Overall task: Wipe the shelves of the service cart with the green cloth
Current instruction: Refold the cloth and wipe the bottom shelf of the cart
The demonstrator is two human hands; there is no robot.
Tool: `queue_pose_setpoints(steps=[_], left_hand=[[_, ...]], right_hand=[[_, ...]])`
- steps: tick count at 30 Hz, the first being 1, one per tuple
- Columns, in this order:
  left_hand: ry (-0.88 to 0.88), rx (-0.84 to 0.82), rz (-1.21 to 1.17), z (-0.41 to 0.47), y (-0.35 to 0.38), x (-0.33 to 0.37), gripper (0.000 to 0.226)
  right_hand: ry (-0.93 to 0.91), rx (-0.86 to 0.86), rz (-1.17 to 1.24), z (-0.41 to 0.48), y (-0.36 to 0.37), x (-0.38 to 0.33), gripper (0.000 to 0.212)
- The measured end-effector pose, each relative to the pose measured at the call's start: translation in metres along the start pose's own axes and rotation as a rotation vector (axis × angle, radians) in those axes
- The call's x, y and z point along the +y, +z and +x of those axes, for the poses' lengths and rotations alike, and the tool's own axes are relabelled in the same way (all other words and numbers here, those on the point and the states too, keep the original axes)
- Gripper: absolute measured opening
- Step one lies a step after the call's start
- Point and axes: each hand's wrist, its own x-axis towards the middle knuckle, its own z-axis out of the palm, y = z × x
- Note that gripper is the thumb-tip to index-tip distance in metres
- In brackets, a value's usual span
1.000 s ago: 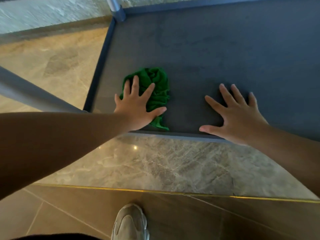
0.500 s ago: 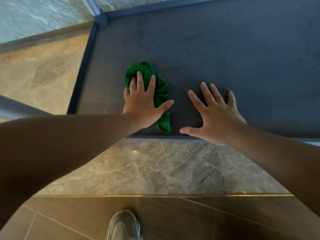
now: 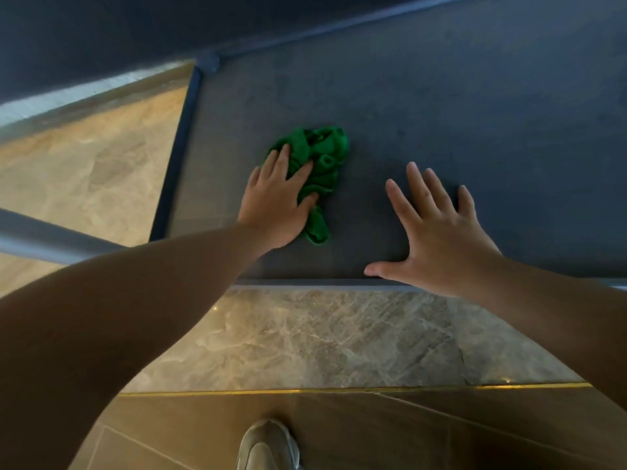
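Right hand (image 3: 437,235) flat, fingers spread, empty, braces on shelf (image 3: 475,113) by front rim. Left hand (image 3: 274,205) presses bunched green cloth (image 3: 319,164) with straight fingers, near left front corner. Best: flatten cloth, press evenly, overlap strokes toward far corners.

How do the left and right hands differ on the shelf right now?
The left hand presses the bunched green cloth; the right hand lies on bare shelf, beside the cloth and apart from it. The left hand's fingers lie closer together; the right hand's are splayed, thumb near the front rim. Both are palm down with straight fingers.
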Motion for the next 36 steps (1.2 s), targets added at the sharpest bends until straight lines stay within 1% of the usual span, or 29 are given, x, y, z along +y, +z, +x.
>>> queue_pose_setpoints(steps=[5, 7, 9, 11, 13, 18, 20, 21, 23, 24, 25, 26, 27, 29, 30, 32, 34, 36], left_hand=[[-0.353, -0.032, 0.006, 0.004, -0.003, -0.057, 0.066], [-0.511, -0.066, -0.028, 0.004, -0.003, -0.075, 0.069], [-0.65, -0.079, -0.077, 0.006, -0.002, -0.083, 0.074], [-0.719, -0.071, -0.147, 0.012, -0.003, -0.075, 0.082], [-0.69, -0.048, -0.193, 0.019, -0.006, -0.055, 0.089], [-0.405, -0.023, -0.253, 0.022, -0.013, 0.017, 0.091], [-0.189, -0.013, -0.359, 0.019, -0.019, 0.049, 0.098], [-0.054, -0.029, -0.463, 0.016, -0.026, 0.063, 0.1], [0.17, -0.118, -0.668, 0.007, -0.041, 0.079, 0.094], [0.251, -0.12, -0.683, -0.002, -0.046, 0.079, 0.091], [0.299, -0.084, -0.621, -0.012, -0.047, 0.076, 0.089], [0.303, -0.039, -0.51, -0.023, -0.045, 0.067, 0.089], [0.263, -0.016, -0.38, -0.031, -0.037, 0.054, 0.091], [0.065, -0.042, -0.136, -0.048, -0.02, 0.017, 0.095], [-0.051, -0.064, -0.058, -0.057, -0.013, -0.005, 0.098], [-0.224, -0.103, 0.024, -0.076, -0.004, -0.043, 0.104], [-0.255, -0.15, 0.027, -0.1, 0.004, -0.064, 0.104], [-0.234, -0.172, 0.017, -0.12, 0.012, -0.068, 0.103]], right_hand=[[0.002, -0.011, -0.011, 0.002, -0.001, -0.005, 0.12], [0.003, -0.005, -0.009, 0.003, -0.001, -0.005, 0.121], [0.001, 0.01, -0.005, 0.002, 0.0, -0.006, 0.121], [0.004, 0.027, 0.001, 0.002, 0.0, -0.007, 0.123], [0.012, 0.047, 0.009, 0.002, 0.001, -0.008, 0.124], [0.018, 0.087, 0.029, 0.002, 0.003, -0.007, 0.127], [0.017, 0.103, 0.033, 0.002, 0.003, -0.007, 0.128], [0.011, 0.112, 0.033, 0.003, 0.003, -0.008, 0.128], [-0.006, 0.131, 0.052, 0.003, 0.002, -0.008, 0.128], [-0.011, 0.149, 0.076, 0.004, 0.0, -0.007, 0.125], [-0.008, 0.171, 0.099, 0.006, -0.004, -0.006, 0.12], [0.006, 0.185, 0.116, 0.01, -0.008, -0.003, 0.113], [0.019, 0.18, 0.131, 0.017, -0.013, -0.001, 0.107], [0.012, 0.12, 0.159, 0.035, -0.023, -0.004, 0.104], [-0.006, 0.083, 0.159, 0.045, -0.025, -0.009, 0.106], [-0.021, 0.03, 0.105, 0.065, -0.024, -0.027, 0.111], [0.083, 0.037, 0.083, 0.081, -0.02, -0.041, 0.115], [0.211, 0.094, 0.112, 0.097, -0.018, -0.048, 0.108]])
